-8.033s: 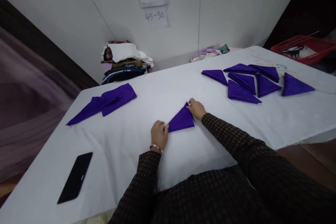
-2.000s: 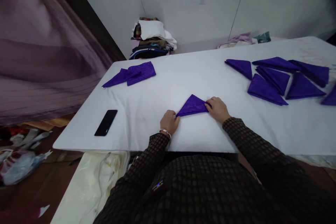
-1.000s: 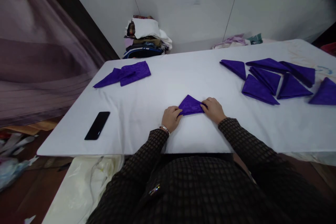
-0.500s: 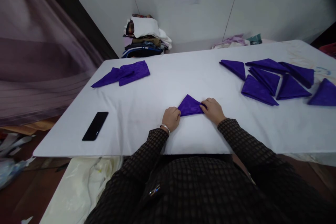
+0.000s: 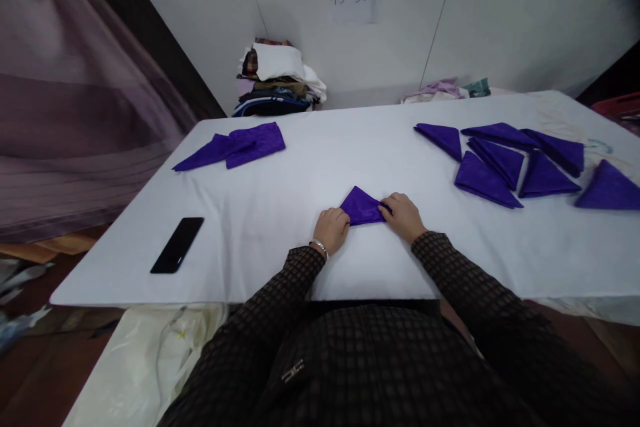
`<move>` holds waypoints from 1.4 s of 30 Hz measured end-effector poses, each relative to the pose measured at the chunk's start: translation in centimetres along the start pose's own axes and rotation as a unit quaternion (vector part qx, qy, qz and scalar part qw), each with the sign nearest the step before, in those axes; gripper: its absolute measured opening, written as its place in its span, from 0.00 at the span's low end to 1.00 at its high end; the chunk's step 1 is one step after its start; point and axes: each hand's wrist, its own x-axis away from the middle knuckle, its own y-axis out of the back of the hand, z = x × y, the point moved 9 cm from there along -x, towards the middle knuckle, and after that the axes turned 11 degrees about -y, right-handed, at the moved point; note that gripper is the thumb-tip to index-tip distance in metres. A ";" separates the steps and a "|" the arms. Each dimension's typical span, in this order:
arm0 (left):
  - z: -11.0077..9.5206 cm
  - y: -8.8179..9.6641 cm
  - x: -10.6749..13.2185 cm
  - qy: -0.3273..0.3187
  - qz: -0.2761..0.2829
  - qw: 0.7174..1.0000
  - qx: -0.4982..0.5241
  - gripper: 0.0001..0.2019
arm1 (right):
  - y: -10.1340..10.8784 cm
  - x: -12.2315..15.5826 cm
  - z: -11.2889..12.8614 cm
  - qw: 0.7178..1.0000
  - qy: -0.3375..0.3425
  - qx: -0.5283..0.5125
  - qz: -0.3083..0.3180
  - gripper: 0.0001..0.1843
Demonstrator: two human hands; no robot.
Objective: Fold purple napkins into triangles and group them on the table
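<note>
A purple cloth napkin (image 5: 362, 207), folded into a triangle, lies on the white-covered table (image 5: 320, 177) in front of me, its peak pointing away. My left hand (image 5: 333, 229) pinches its left corner; a silver bracelet circles that wrist. At the right corner, my right hand (image 5: 401, 215) grips the cloth between thumb and fingers. The fingertips partly hide both corners. Off to the right lie several purple folded triangles (image 5: 487, 178), some overlapping. On the far left are more purple cloths (image 5: 257, 145), one rectangular and one pointed, partly overlapping.
A black phone (image 5: 177, 245) lies near the table's left front. Behind the table are a pile of folded clothes (image 5: 279, 80) and a lilac cloth heap (image 5: 440, 89) by the wall. A mauve curtain (image 5: 75, 113) hangs at left. Pale plastic (image 5: 145, 360) sits below the front edge.
The camera view has tilted up slightly, so things sit a little lower in the picture. Both hands keep hold of the napkin's corners, the left hand now slightly closer to the right one.
</note>
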 end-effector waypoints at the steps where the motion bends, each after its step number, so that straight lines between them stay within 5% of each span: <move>1: 0.0 0.2 0.1 -0.002 -0.003 1.000 0.007 0.06 | 0.0 0.0 0.0 1.000 0.001 0.000 -0.001 0.15; 8: -0.8 1.0 -1.3 -0.022 -0.049 0.997 0.048 0.15 | -0.1 -0.1 0.2 1.000 0.003 0.004 0.000 0.14; 13: -2.0 -2.4 -3.3 -0.042 0.054 0.998 -0.012 0.32 | 0.0 -0.1 0.1 1.000 0.004 0.008 0.004 0.14; 18: -1.6 -4.2 -3.4 -0.032 0.107 0.993 -0.032 0.35 | 0.4 -0.2 0.4 0.999 -0.026 0.022 0.024 0.13; 22: -1.7 -4.2 -3.3 -0.042 0.106 0.993 -0.028 0.32 | 1.2 0.3 5.6 0.999 0.037 -0.032 0.019 0.23; 25: -1.9 -4.1 -3.5 -0.050 0.099 0.993 -0.036 0.29 | -0.1 0.5 10.1 0.985 0.127 -0.089 0.077 0.31; 27: -1.9 -4.1 -3.7 -0.053 0.101 0.993 -0.037 0.29 | -1.4 0.3 11.0 0.979 0.140 -0.102 0.111 0.37; 32: -2.0 -4.3 -3.8 -0.045 0.128 0.990 -0.042 0.31 | -3.4 0.0 8.7 0.976 0.111 -0.117 0.148 0.43; 36: -1.7 -4.5 -3.7 -0.032 0.151 0.987 -0.042 0.32 | -3.2 0.4 6.5 0.980 0.094 -0.106 0.143 0.44; 42: -1.7 -4.0 -3.7 -0.033 0.114 0.993 -0.029 0.34 | -2.5 1.4 3.5 0.988 0.078 -0.037 0.129 0.41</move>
